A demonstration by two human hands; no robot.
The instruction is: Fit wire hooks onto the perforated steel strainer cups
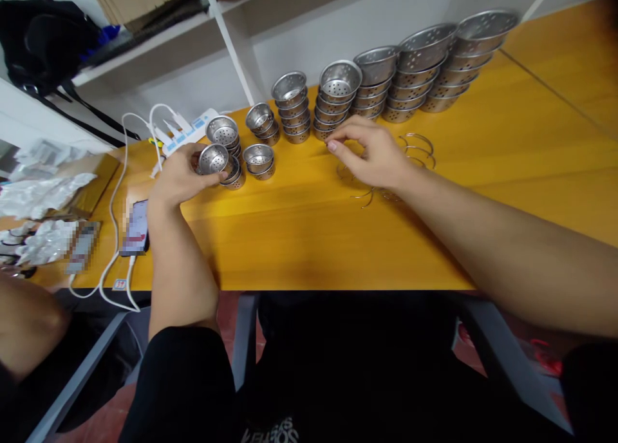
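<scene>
At the left end of the cups, my left hand (174, 178) curls round a small perforated metal cup (213, 160), thumb at its rim. Other small cups (235, 176) stand close below and behind it. A short stack of small cups (259, 158) is just to the right. My right hand (375, 152) is closed, thumb and forefinger together, in front of a taller stack of perforated cups (338, 89); anything between the fingertips is too small to make out. Thin wire rings (419, 148) lie on the table around and behind that hand, partly hidden by it.
Stacks of larger perforated cups (420, 76) line the back of the wooden table (309, 237). A white power strip (193, 134) and cables sit left of the cups. A phone (136, 227) lies near my left forearm. Another person's arm (29, 320) is at far left.
</scene>
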